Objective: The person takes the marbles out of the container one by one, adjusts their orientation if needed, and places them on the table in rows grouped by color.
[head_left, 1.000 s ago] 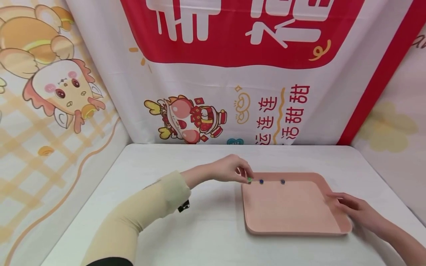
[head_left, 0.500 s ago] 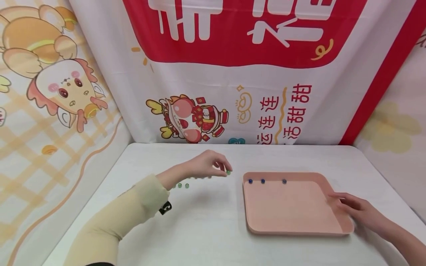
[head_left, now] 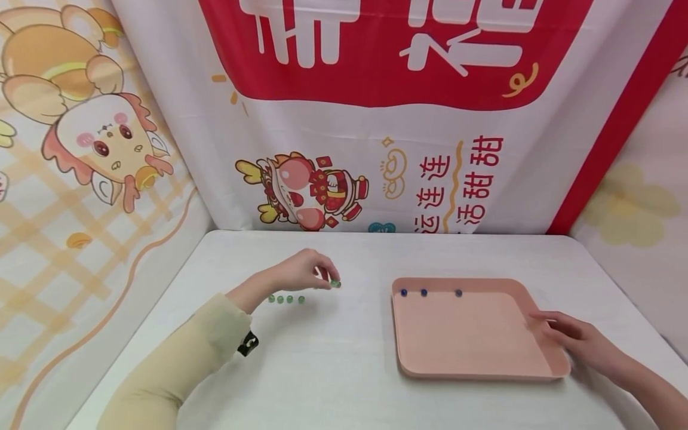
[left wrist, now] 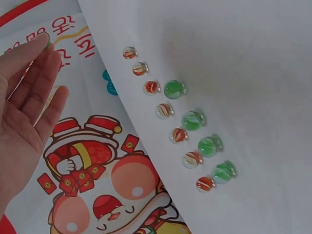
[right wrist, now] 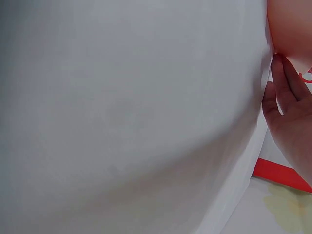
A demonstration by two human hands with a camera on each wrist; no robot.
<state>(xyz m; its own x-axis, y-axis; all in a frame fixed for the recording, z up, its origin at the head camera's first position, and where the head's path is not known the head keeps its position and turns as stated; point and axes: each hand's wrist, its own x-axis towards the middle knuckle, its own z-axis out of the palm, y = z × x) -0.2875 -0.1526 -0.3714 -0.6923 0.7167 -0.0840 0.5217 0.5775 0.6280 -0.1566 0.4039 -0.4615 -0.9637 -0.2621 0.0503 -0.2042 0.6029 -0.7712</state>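
My left hand [head_left: 303, 272] pinches a green marble [head_left: 335, 283] between thumb and fingertips, over the table left of the pink tray [head_left: 462, 340]. Close to it, several green marbles [head_left: 289, 299] lie in a row on the table. The left wrist view shows a second row of several orange-and-white marbles [left wrist: 178, 135] beside the green ones; the hand and arm largely hide it in the head view. Three blue marbles [head_left: 424, 292] sit along the tray's far inner edge. My right hand [head_left: 583, 343] rests its extended fingers at the tray's right rim.
The white table [head_left: 322, 370] holds everything and ends at a printed cloth backdrop [head_left: 344, 128]. Patterned cloth walls stand at the left and right. A small black object [head_left: 248, 343] shows at the left sleeve's cuff.
My left hand has moved left from the tray's far left corner with the green marble, uncovering the row of green marbles. The right hand stays at the rim.
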